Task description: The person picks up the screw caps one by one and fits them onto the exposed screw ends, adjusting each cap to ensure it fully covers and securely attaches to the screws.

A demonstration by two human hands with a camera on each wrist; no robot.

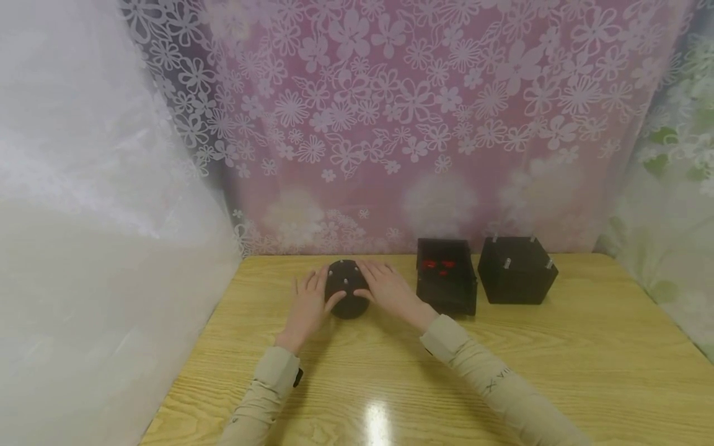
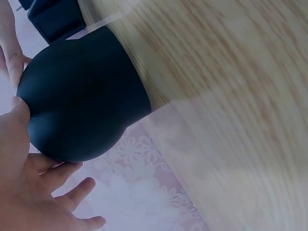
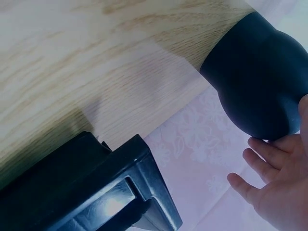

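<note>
A black round-bodied object with a short cylindrical base (image 1: 348, 308) is at the left rear of the wooden table, small silvery studs showing on its top. Its base is close to the tabletop in the left wrist view. The left hand (image 1: 307, 303) holds its left side, with the thumb in front and fingers reaching around the back. On the opposite side the right hand (image 1: 393, 292) holds the rounded body the same way. In the right wrist view the fingertips (image 3: 262, 144) sit at the edge of the body, with other fingers spread.
To the right stands an open black box (image 1: 446, 294) with red marks inside. Beyond it is a second black box (image 1: 515, 282) with small clear pegs at its top corners. A floral curtain (image 1: 357, 155) hangs behind the table (image 1: 586, 359).
</note>
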